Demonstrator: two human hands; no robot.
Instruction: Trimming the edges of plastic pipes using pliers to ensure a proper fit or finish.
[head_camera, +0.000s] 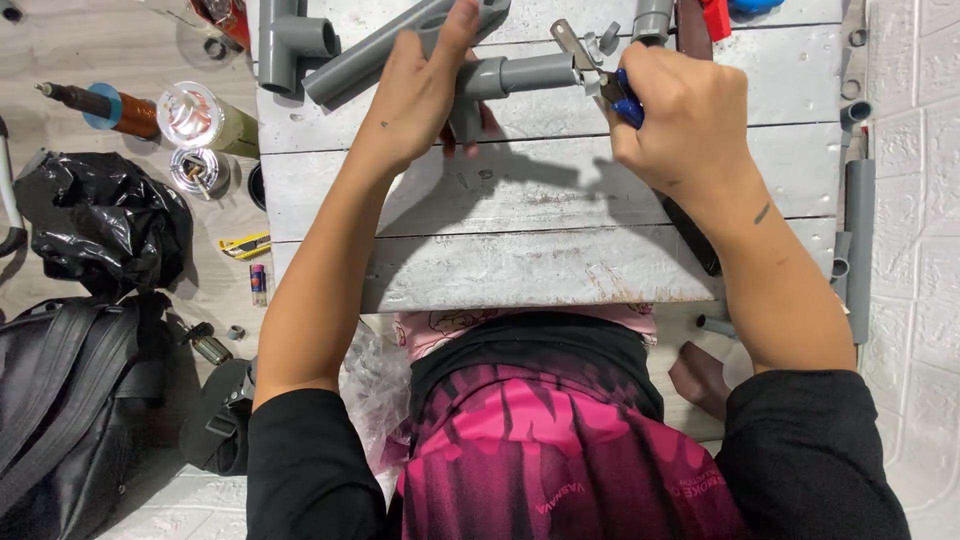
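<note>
Gripping grey pipe (520, 74) mid-table (520, 270); right hand (680, 120) near far edge, cutter (600, 75) clamped.

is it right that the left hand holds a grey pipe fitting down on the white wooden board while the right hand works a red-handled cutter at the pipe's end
Not quite. In the head view the cutter in the right hand has blue handles, not red. The rest holds: the left hand holds the grey pipe fitting on the white wooden board, and the cutter sits at the pipe's end.
</note>
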